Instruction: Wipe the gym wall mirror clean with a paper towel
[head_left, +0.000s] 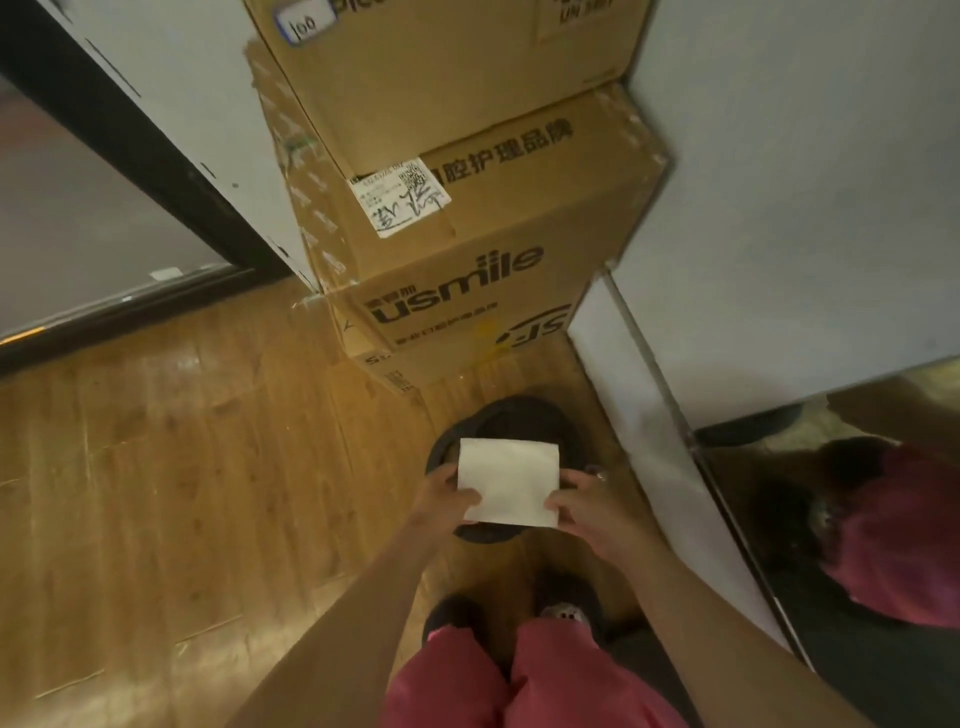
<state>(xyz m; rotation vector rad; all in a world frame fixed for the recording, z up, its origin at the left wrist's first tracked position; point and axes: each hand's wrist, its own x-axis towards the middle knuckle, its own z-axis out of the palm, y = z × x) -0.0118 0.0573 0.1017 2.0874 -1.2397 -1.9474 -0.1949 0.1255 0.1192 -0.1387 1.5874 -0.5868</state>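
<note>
A folded white paper towel (509, 480) is held flat in front of me, low in the middle of the view. My left hand (444, 496) pinches its left edge, thumb on top. My right hand (587, 506) pinches its lower right corner; a ring shows on one finger. The wall mirror (841, 514) stands to my right, its metal edge running down towards me. It reflects a person in pink clothes and the wooden floor.
A stack of cardboard boxes (467, 249) fills the corner straight ahead. A round black bin (498, 421) sits on the wooden floor (182, 467) under the towel. A dark-framed doorway (104, 171) lies to the left. My feet and pink trousers (498, 680) are below.
</note>
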